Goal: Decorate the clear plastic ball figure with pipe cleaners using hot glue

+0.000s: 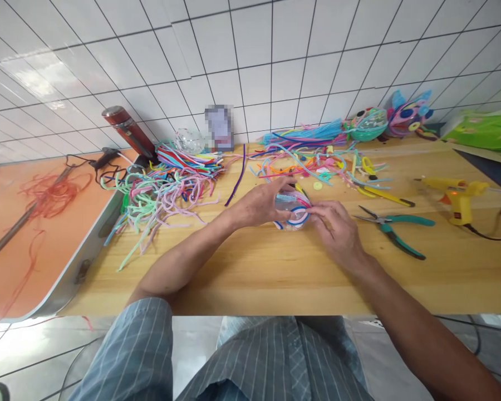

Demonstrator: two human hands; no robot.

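A small round clear ball [293,210] wrapped with pink, blue and white pipe cleaners is held over the wooden table [250,278]. My left hand [259,203] grips it from the left and top. My right hand [336,228] holds it from the right, fingertips pressing on the coloured wraps. A big heap of loose pipe cleaners [167,186] lies to the left, and more pipe cleaners [304,156] are spread just behind the hands.
Teal-handled pliers [394,228] lie right of my right hand. A yellow glue gun [457,197] stands farther right with its cord. Finished decorated balls [369,123] sit at the back right. A red bottle [127,131] leans at the back left beside an orange table [37,234].
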